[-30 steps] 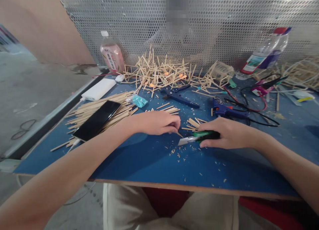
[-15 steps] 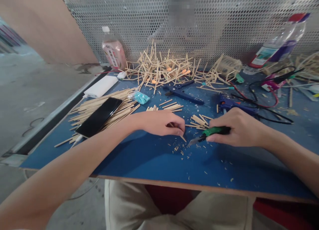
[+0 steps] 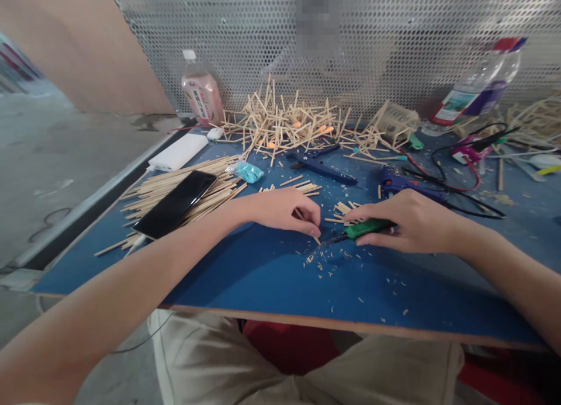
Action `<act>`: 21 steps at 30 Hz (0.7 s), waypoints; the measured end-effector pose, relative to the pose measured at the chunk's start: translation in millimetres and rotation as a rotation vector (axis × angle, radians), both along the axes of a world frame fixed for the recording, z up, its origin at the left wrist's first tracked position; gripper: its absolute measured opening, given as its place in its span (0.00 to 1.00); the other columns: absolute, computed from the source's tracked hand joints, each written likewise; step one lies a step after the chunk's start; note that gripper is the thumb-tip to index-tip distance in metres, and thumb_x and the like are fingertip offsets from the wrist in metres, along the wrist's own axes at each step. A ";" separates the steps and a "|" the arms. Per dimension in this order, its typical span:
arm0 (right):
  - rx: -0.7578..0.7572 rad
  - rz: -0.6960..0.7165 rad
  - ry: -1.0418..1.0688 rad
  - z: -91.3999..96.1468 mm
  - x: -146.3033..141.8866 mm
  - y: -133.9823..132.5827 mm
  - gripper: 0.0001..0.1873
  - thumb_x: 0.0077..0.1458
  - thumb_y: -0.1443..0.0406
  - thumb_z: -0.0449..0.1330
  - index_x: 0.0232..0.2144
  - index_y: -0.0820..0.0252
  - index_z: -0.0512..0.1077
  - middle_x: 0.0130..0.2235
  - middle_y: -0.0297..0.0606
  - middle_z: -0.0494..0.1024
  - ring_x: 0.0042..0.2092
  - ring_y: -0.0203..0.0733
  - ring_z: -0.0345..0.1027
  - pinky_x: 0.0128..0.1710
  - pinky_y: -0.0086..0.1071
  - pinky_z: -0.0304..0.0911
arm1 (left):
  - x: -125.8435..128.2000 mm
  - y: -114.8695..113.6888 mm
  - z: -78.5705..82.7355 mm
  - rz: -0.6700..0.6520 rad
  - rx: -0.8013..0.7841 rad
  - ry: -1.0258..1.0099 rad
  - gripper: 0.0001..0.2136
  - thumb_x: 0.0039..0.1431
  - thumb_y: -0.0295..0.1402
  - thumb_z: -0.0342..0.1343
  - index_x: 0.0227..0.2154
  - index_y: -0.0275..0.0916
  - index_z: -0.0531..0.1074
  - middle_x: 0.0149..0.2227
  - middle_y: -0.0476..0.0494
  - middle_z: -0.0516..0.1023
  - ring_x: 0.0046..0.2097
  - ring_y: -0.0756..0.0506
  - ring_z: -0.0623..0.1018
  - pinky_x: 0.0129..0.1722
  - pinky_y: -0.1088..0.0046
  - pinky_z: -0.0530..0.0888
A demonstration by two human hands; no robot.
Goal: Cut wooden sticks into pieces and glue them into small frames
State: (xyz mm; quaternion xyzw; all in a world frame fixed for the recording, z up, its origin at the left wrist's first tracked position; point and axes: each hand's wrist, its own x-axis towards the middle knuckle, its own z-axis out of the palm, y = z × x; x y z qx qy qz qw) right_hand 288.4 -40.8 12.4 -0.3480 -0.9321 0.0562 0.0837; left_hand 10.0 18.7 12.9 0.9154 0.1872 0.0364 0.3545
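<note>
Blue tabletop (image 3: 254, 282): strewn with shavings (image 3: 310, 259)
Left hand (image 3: 293, 211): I pinch a wooden stick (image 3: 317, 240)
Right hand (image 3: 412, 222): I grip a green utility knife (image 3: 367, 228)

Two hands (image 3: 293, 211), one knife (image 3: 366, 228)

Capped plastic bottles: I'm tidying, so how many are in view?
3: white-capped pink bottle, back left; red-capped clear bottle and overlapping blue-capped clear bottle, back right.

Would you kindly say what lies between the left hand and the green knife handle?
In the head view, the tip of a wooden stick and the blurred blade lie between the left hand and the green knife handle, shavings nearby.
</note>
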 end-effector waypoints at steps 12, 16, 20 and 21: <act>0.003 0.088 -0.049 -2.0 -3.8 -1.3 0.20 0.66 0.59 0.54 0.58 0.41 0.70 0.52 0.34 0.80 0.50 0.46 0.76 0.37 0.33 0.68 | -7.2 12.2 -2.5 0.015 -0.084 0.013 0.11 0.58 0.44 0.61 0.34 0.43 0.81 0.36 0.49 0.82 0.36 0.50 0.77 0.35 0.76 0.67; 0.046 0.105 -0.090 -3.1 -5.2 -1.6 0.21 0.67 0.60 0.52 0.61 0.39 0.66 0.51 0.34 0.80 0.48 0.43 0.77 0.35 0.30 0.65 | -7.1 12.6 -3.2 -0.006 -0.028 0.038 0.14 0.60 0.46 0.58 0.35 0.42 0.81 0.36 0.47 0.82 0.35 0.49 0.77 0.34 0.75 0.67; 0.026 0.137 -0.091 -2.5 -6.0 -2.7 0.22 0.68 0.62 0.51 0.61 0.38 0.65 0.52 0.33 0.80 0.48 0.41 0.76 0.35 0.28 0.64 | -6.0 9.1 0.5 -0.021 0.004 0.059 0.12 0.65 0.42 0.53 0.39 0.42 0.79 0.39 0.48 0.82 0.37 0.50 0.77 0.36 0.75 0.67; 0.026 0.131 -0.087 -2.8 -6.2 -3.3 0.22 0.68 0.62 0.51 0.61 0.38 0.65 0.53 0.33 0.79 0.49 0.41 0.76 0.36 0.28 0.64 | -5.9 8.4 1.2 -0.020 -0.002 0.059 0.12 0.65 0.41 0.53 0.39 0.42 0.78 0.39 0.48 0.81 0.37 0.50 0.77 0.36 0.75 0.67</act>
